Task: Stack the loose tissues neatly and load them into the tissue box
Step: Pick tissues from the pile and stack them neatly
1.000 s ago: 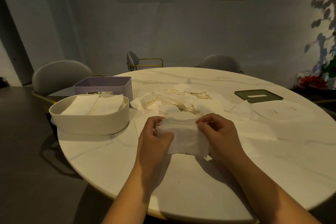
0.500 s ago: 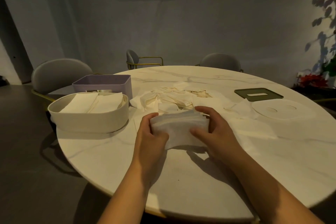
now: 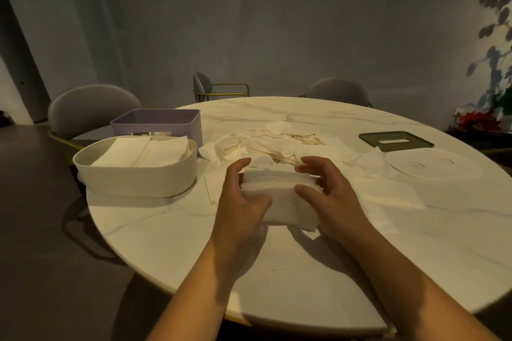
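A small stack of white tissues (image 3: pixel 279 196) is held just above the round marble table (image 3: pixel 415 243), in front of me. My left hand (image 3: pixel 238 202) grips its left end, thumb on the near face. My right hand (image 3: pixel 327 196) holds the right end with curled fingers. Behind the stack lies a heap of loose tissues (image 3: pixel 274 147). To the left stands a cream oval tissue box (image 3: pixel 133 174), open, with folded tissues (image 3: pixel 144 151) inside it.
A lilac box (image 3: pixel 158 124) stands behind the cream one. On the right lie a dark green lid with a slot (image 3: pixel 396 141) and a white oval lid (image 3: pixel 432 167). Grey chairs (image 3: pixel 91 108) ring the table's far side. More flat tissues lie under my hands.
The tissue that hung between my hands has been folded into a compact stack. Both hands shifted slightly away from me and now clasp its two ends.
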`<state>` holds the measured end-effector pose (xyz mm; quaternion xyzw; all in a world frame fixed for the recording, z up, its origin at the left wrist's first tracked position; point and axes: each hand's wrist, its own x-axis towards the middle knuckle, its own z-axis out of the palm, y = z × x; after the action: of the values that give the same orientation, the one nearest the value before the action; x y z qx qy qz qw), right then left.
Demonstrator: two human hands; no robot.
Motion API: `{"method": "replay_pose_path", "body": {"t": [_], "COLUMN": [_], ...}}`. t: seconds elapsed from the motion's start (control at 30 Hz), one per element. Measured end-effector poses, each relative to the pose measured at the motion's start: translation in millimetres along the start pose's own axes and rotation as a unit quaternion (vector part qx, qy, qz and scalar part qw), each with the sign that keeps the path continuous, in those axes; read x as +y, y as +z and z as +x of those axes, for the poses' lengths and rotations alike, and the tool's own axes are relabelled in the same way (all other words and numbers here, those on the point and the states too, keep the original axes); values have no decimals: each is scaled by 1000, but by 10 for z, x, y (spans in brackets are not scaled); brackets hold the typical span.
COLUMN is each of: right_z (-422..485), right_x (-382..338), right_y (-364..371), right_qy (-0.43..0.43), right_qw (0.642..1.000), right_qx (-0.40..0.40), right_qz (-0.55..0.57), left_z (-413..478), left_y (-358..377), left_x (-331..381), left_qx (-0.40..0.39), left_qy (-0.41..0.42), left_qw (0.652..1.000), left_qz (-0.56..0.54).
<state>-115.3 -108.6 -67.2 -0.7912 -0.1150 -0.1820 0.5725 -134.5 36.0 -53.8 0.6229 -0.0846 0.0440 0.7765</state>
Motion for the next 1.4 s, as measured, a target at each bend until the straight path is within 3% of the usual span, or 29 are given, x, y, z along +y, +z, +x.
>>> {"method": "replay_pose_path", "body": {"t": [0.17, 0.37, 0.73, 1.0, 1.17, 1.3, 1.4], "right_z": [11, 60, 71, 83, 85, 78, 33], "right_x": [32, 43, 20, 11, 74, 15, -13], "right_y": [14, 11, -19, -30, -7, -7, -21], "right_qy": [8, 23, 45, 82, 115, 141, 126], "right_qw": [1000, 998, 994, 988, 987, 980, 990], "right_qx": [1, 58, 98, 119, 95, 32, -58], "right_qz": [-19, 5, 27, 60, 65, 137, 15], "left_z": [9, 29, 138, 176, 139, 93, 108], "left_y": [10, -13, -62, -94, -103, -39, -43], "left_x": [-17, -33, -140, -108, -106, -73, -109], "left_qx": [10, -2, 50, 8, -18, -25, -2], "left_qy": [4, 33, 18, 66, 60, 18, 9], "left_qw": [1000, 999, 998, 989, 988, 998, 999], "left_qz": [17, 31, -41, 131, 143, 62, 31]}}
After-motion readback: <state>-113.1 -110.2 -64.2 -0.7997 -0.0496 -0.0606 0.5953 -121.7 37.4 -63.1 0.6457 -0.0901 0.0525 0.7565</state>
